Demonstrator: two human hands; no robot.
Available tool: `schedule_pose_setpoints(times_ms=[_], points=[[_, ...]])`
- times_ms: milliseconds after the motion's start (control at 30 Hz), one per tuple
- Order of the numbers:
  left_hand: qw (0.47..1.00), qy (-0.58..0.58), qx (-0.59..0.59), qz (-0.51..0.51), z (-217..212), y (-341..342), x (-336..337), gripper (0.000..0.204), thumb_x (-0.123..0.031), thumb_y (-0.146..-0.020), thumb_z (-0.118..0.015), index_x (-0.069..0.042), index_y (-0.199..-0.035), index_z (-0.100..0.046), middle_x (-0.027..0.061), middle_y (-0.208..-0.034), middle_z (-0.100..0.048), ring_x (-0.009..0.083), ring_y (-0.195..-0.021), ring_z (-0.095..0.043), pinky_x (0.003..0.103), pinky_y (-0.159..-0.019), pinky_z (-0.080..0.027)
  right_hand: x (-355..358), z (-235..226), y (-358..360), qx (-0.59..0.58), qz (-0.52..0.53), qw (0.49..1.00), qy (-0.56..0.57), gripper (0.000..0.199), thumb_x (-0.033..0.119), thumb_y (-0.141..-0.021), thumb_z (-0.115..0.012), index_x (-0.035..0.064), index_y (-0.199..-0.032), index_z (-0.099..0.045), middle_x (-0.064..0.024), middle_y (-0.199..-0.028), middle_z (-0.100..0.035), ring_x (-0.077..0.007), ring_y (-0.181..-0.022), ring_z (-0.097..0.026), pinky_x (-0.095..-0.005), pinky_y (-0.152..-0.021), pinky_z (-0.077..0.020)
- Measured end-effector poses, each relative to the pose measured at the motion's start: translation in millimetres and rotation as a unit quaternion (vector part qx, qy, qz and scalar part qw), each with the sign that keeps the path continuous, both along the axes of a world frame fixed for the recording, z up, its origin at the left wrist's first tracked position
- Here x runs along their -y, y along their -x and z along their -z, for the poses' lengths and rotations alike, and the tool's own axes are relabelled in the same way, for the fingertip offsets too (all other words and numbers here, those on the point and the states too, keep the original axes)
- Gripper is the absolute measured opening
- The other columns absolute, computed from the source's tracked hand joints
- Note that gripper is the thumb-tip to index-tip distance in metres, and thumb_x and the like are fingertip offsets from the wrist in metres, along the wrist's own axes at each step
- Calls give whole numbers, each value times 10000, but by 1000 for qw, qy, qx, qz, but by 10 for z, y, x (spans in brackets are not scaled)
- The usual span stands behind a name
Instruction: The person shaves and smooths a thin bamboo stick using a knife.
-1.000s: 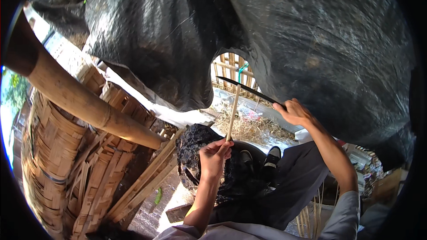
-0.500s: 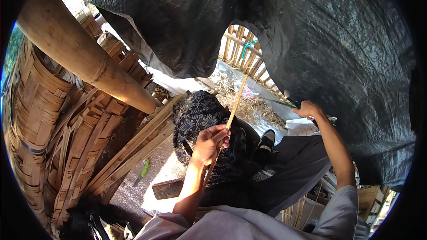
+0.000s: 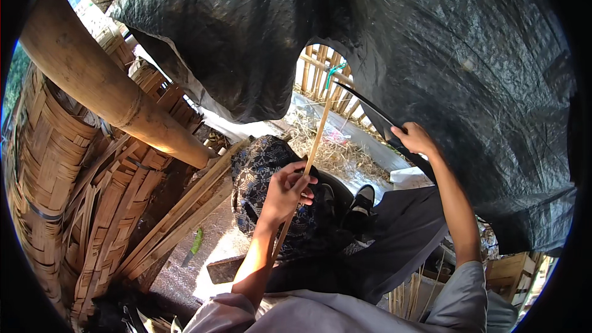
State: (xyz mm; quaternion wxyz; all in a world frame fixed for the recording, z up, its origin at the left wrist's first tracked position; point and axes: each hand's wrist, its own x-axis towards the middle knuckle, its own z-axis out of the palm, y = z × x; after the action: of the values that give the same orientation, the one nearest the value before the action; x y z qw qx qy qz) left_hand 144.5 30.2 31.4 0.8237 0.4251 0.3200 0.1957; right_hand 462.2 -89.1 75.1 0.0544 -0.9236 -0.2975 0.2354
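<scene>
My left hand (image 3: pixel 285 195) is closed on a long, thin bamboo strip (image 3: pixel 317 135), with thumb and fingers pinching it near its middle. The strip slants up and away from me, and its lower end runs down beside my forearm. Off to the right, my right hand (image 3: pixel 415 139) grips a long dark-bladed knife (image 3: pixel 374 108). Its blade points up and to the left, its tip close to the strip's upper end in the picture; whether they touch I cannot tell. Beneath my left hand lies a dark patterned cloth (image 3: pixel 254 166) over my leg or lap.
Black plastic sheeting (image 3: pixel 468 68) hangs ahead and right. A thick bamboo pole (image 3: pixel 132 108) slants across the left, beside woven bamboo baskets (image 3: pixel 61 129). Bamboo slats (image 3: pixel 179 228) lean nearby. A green-handled knife (image 3: pixel 196 242) lies on the floor; shavings (image 3: pixel 327 148) are scattered ahead.
My right hand has risen a little and turned the knife, so its blade now points more steeply up toward the strip's far end. My left hand has shifted slightly left with the strip.
</scene>
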Motion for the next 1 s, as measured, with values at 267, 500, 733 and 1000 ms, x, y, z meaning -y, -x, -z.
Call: schedule_pose_setpoints(times_ms=[267,500,733,1000], points=[[989,-136,11,-49,174,-597,-12,210,-81,-849,-618,58,-1005,-609,31,-669,-573,28,-461,-412,171,-399,-299,-38,-101,61,49,-78,992,-85,540,535,-838,-490,22,-922,-632,-199,-934,-622,-343,-926,-580,-404,-787,-445],[995,51,88,-17,10,-726,108,108,-35,-836,-608,59,-887,-629,30,-673,-549,61,-516,-437,199,-450,-325,25,-219,136,58,-119,975,-180,567,552,-835,-485,8,-919,-620,-194,-912,-621,-338,-931,-565,-417,-810,-432],[984,59,155,58,-13,-785,185,225,16,-830,-558,47,-1050,-594,61,-784,-584,111,-630,-515,221,-569,-430,15,-258,18,63,-90,962,-249,573,532,-843,-485,-27,-878,-606,-189,-744,-621,-327,-762,-604,-397,-715,-452],[978,-29,33,202,-78,-781,288,253,-213,-898,-564,22,-940,-646,23,-627,-562,64,-514,-488,193,-471,-402,30,-214,-128,-257,74,878,-398,557,526,-870,-483,21,-638,-451,5,-525,-366,-83,-378,-387,-234,-335,-327]])
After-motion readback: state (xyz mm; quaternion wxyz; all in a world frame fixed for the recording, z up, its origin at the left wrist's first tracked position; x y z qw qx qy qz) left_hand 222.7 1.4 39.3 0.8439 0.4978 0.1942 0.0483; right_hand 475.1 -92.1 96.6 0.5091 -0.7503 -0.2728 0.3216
